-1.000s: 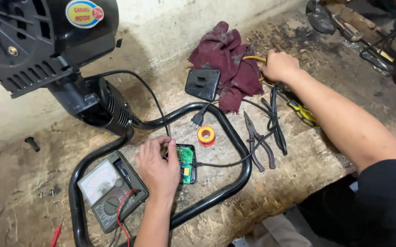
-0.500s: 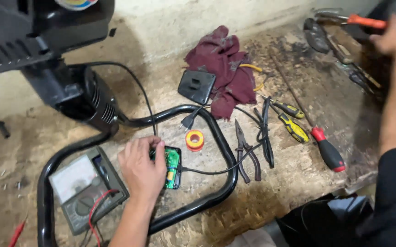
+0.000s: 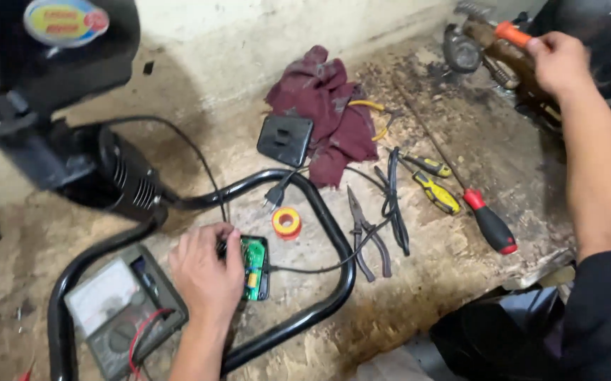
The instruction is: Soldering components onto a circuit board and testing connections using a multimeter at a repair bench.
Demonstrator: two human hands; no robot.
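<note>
My left hand [image 3: 205, 271] rests on a small black box holding a green circuit board [image 3: 253, 266], inside the loop of a black tube stand [image 3: 330, 247]. An analog multimeter [image 3: 111, 310] lies just left of that hand, with red and black leads. My right hand [image 3: 558, 62] is at the far right of the bench, closed around the orange-tipped handle [image 3: 511, 32] of a tool lying among dark metal parts.
A black fan motor [image 3: 118, 176] stands at the left. A maroon rag [image 3: 326, 113], black cover plate [image 3: 285, 140], yellow-red tape roll [image 3: 286, 223], pliers [image 3: 365, 236], yellow screwdrivers [image 3: 436, 192] and a red-handled screwdriver [image 3: 490, 227] lie on the worn wooden bench.
My right hand left the tools beside the rag and reached to the far right corner, closing on the orange-tipped tool. My left hand stayed on the circuit board box.
</note>
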